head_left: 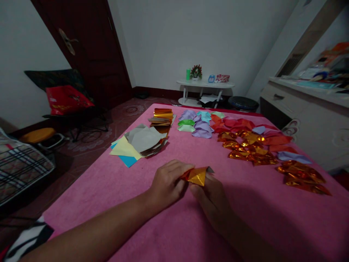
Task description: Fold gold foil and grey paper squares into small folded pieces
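Observation:
A small piece of gold foil paper (197, 175), folded into a triangle, sits just above the pink cloth (259, 214) between both hands. My left hand (167, 183) pinches its left edge with closed fingers. My right hand (212, 202) grips it from below and the right, fingers curled. Further back lie a loose stack of flat paper sheets (137, 143) in grey, yellow and blue, and a stack of gold foil sheets (161, 116).
Folded pastel pieces (196, 123) lie at the back centre, and several folded red and gold pieces (255, 143) spread along the right. A white dresser (308, 123) stands to the right, a small white table (205, 87) behind, a dark door (89, 47) and chair at left.

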The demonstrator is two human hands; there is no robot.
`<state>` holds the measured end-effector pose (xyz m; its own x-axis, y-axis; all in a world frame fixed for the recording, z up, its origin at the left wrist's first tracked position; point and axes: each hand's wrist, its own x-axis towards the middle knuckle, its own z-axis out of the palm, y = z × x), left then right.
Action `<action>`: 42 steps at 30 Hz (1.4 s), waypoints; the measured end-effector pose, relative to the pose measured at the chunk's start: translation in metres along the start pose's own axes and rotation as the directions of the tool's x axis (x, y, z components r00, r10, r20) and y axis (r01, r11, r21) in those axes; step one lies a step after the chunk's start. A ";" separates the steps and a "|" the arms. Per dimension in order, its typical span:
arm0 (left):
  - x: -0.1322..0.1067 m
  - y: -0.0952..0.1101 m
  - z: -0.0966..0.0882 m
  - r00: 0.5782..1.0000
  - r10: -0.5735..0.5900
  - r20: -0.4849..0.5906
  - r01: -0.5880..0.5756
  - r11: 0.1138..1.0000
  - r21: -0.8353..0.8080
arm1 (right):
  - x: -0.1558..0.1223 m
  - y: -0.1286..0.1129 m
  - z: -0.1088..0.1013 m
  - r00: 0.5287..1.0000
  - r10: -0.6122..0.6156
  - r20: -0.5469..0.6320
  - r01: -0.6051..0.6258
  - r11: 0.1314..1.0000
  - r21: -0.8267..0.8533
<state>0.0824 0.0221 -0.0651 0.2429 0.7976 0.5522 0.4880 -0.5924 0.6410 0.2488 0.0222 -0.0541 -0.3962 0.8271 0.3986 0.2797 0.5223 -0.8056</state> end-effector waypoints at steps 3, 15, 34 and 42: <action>0.005 0.000 -0.002 0.934 -0.341 -0.105 0.300 0.911 -0.284 | 0.003 0.000 -0.004 0.999 -0.016 -0.052 0.015 1.000 -0.023; 0.007 -0.003 0.004 0.689 -0.702 0.181 0.536 0.325 -0.779 | 0.014 0.021 -0.001 0.896 0.419 -0.148 -0.290 0.804 0.519; 0.002 -0.024 -0.009 0.865 -0.499 0.049 0.454 0.820 0.347 | 0.020 0.048 -0.023 0.922 0.382 -0.060 -0.385 0.892 -0.237; 0.008 -0.020 -0.014 0.997 -0.075 -0.031 0.081 0.853 0.516 | 0.017 0.047 -0.024 0.997 -0.062 0.039 0.073 0.853 -0.517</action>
<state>0.0631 0.0385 -0.0660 0.1791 0.8358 0.5190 0.8684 -0.3823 0.3159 0.2763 0.0658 -0.0749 -0.4467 0.7843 0.4306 0.6612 0.6136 -0.4316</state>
